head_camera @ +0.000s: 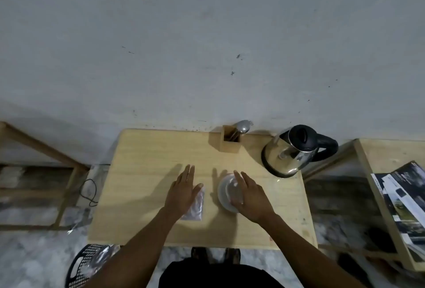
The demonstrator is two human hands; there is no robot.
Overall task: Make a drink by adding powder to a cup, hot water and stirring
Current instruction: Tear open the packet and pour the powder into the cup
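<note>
The small clear plastic powder sachet (pixel 194 206) lies lengthwise toward the wall, just left of the translucent round plastic cup (pixel 226 192) — half under the flat, empty left hand (pixel 182 192), while the splayed right hand (pixel 251 198) hovers over the cup, grasping nothing.

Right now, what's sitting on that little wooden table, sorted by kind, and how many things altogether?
Kettle: 1
Wooden utensil holder: 1
Spoon standing in the holder: 1 clearly visible, with what looks like fork tines beside it
Clear cup, under the right hand: 1
Powder sachet, partly under the left hand: 1
Total: 5 things on the table
</note>
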